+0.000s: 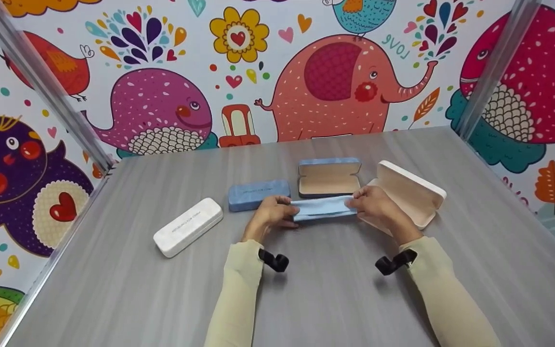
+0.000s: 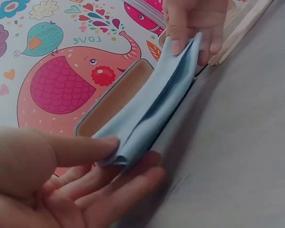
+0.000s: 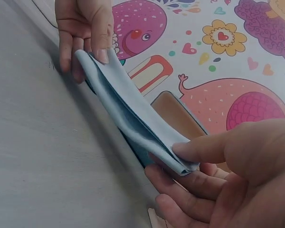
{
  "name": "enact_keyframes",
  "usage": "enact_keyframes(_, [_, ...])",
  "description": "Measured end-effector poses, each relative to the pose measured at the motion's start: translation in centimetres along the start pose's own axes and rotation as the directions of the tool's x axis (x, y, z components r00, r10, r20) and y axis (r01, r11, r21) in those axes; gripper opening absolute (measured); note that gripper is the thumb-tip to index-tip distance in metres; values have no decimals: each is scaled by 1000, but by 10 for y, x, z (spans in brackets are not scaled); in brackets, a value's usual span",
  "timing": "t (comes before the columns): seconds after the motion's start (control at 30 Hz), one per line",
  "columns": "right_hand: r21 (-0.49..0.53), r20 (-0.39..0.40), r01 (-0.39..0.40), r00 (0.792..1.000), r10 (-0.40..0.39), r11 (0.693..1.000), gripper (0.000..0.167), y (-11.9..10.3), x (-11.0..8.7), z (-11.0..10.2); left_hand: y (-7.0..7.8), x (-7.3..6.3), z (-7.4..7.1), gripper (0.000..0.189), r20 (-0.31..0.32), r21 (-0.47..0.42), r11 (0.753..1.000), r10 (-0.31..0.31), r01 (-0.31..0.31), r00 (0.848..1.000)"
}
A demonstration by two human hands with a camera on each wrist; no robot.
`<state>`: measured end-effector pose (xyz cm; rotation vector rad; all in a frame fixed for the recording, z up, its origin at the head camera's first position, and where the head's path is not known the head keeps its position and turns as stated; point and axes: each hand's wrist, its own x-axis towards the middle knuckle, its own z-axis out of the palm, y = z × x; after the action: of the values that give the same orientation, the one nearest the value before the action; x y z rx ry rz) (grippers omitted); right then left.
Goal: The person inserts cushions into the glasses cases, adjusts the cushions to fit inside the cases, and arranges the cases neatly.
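A folded light-blue cloth is stretched level between both hands, just in front of an open blue glasses case with a tan lining. My left hand pinches the cloth's left end, thumb on top and fingers beneath. At the other end my right hand pinches it the same way. Both wrist views show the cloth folded lengthwise, with a gap between its layers. Behind the right hand stands an open white glasses case, partly hidden by that hand.
A closed blue glasses case lies beside the left hand. Farther left is a closed white glasses case, set at a slant. The grey table ends at a wall printed with cartoon animals, with metal posts at the corners.
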<state>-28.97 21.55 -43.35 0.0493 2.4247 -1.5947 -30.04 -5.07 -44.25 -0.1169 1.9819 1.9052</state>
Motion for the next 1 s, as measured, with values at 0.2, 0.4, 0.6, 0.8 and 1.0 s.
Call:
enact_keyframes(0.2, [17,22,-22,1000,21,1000,28,0,2,0,1,1,1,45,23,-53,999,-12,13,1000])
enact_keyframes(0.4, [22,16,-33,999,33,999,47,-1,2,-3,4,2,4,46,2,-15,999,-31,31,1000])
enact_keyframes(0.6, [61,-2,-31,1000,31,998,50,1,3,-7,13,2,10,47,-61,91,994,-48,54,997])
enact_keyframes(0.8, [183,-81,-14,996,29,983,45,2,5,-7,28,5,16,44,-104,174,984,-26,44,994])
enact_keyframes(1.0, [302,-158,-20,985,71,953,43,0,7,-11,38,13,20,43,-96,182,982,-37,54,995])
